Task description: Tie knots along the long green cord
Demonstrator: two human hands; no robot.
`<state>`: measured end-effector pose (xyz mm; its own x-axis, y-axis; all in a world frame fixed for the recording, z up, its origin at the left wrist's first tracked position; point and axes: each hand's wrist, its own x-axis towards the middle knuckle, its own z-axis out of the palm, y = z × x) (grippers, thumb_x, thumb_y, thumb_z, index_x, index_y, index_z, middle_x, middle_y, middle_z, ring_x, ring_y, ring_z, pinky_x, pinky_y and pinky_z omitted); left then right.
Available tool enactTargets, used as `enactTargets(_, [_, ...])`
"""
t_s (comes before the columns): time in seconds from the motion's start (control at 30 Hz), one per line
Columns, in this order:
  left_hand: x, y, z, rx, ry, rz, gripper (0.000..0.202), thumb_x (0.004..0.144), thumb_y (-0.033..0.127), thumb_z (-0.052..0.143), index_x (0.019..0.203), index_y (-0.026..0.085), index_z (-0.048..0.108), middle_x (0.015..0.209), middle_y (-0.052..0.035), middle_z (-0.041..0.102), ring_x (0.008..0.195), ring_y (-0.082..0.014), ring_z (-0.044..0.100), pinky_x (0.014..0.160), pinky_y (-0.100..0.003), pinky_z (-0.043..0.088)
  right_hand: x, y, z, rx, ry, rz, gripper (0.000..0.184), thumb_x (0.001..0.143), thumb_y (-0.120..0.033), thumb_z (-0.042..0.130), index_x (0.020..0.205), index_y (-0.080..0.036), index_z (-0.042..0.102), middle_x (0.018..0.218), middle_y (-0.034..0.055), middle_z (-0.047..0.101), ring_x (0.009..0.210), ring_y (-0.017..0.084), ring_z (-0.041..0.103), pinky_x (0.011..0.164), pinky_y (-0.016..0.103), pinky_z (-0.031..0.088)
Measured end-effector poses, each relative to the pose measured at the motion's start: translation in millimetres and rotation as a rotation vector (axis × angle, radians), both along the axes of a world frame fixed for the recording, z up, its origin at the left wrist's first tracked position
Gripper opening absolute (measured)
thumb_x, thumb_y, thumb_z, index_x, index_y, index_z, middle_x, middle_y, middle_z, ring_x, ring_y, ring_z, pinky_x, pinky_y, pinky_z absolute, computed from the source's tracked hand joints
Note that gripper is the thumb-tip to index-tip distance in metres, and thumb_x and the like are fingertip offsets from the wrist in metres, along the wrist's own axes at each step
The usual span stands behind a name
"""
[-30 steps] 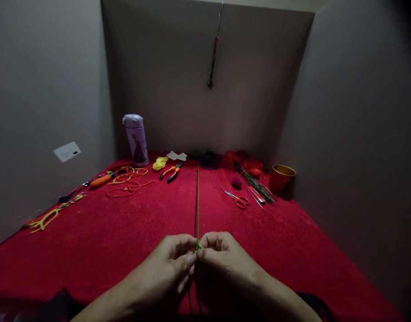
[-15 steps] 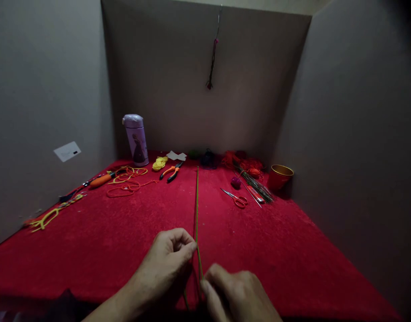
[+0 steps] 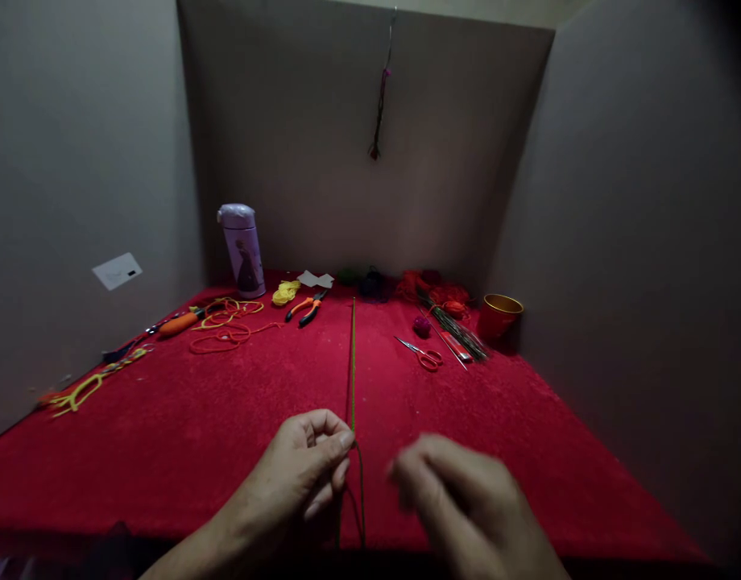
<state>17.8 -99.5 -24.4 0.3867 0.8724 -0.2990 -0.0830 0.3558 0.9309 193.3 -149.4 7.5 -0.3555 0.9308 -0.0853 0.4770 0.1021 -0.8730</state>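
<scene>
A thin green cord (image 3: 353, 362) runs taut from the far middle of the red cloth toward me. My left hand (image 3: 313, 463) pinches its near part between thumb and forefinger, the other fingers curled below. Darker loose ends (image 3: 362, 491) hang from that pinch over the table's front edge. To the right of the cord, apart from it, is my right hand (image 3: 461, 499). Its fingers look bent but are smeared by motion, so whether they hold anything is unclear.
Scissors (image 3: 420, 353), a purple yarn ball (image 3: 422, 325), a bundle of thin stems (image 3: 455, 326) and a red cup (image 3: 497, 318) lie or stand at right. Pliers (image 3: 307, 308), yellow yarn (image 3: 286, 292), a purple bottle (image 3: 243, 254) and tangled orange cord (image 3: 219, 338) are at left.
My right hand has let go of the near cord and moved right and upward. The cord's near end now droops loosely. My left hand keeps its pinch in nearly the same place.
</scene>
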Motion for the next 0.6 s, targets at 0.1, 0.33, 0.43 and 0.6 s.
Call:
enactTargets(0.1, [1.3,-3.4,4.4,0.000,0.046,0.055,0.033,0.074,0.047,0.061,0.071,0.018,0.046,0.045,0.0083,0.046,0.032,-0.0020,0.026,0.035,-0.017,0.014,-9.3,35.9,-3.0,-0.132,0.196,-0.183,0.036,0.090,-0.045,0.038,0.087,-0.015,0.057,0.052,-0.0010,0.051,0.041,0.009,0.043,0.038,0.020,0.029])
enactTargets(0.33, [-1.5,-2.0,2.3,0.187,0.112,0.058,0.033,0.076,0.045,0.058,0.068,0.014,0.051,0.051,0.0037,0.048,0.042,-0.0056,0.038,0.042,-0.018,0.025,-21.0,63.7,-19.2,-0.428,0.353,0.164,0.041,0.085,-0.053,0.044,0.073,-0.015,0.053,0.048,-0.0050,0.045,0.031,0.004,0.031,0.031,0.016,0.020])
enactTargets(0.43, [-5.2,-3.4,1.0,0.241,0.216,0.093,0.028,0.080,0.041,0.054,0.069,0.015,0.052,0.049,0.0068,0.040,0.042,-0.0056,0.033,0.042,-0.019,0.024,-22.4,68.4,-24.9,-0.382,0.248,0.044,0.037,0.080,-0.049,0.054,0.066,-0.016,0.047,0.047,-0.0083,0.034,0.034,0.003,0.025,0.033,0.016,0.019])
enactTargets(0.6, [-9.5,-7.8,3.0,0.490,0.488,0.070,0.022,0.084,0.030,0.048,0.071,0.015,0.058,0.061,0.0017,0.052,0.056,-0.0095,0.045,0.051,-0.020,0.034,-24.7,70.8,-30.4,-0.341,0.200,0.022,0.033,0.077,-0.043,0.058,0.063,-0.015,0.049,0.048,-0.0069,0.035,0.040,0.003,0.028,0.036,0.016,0.018])
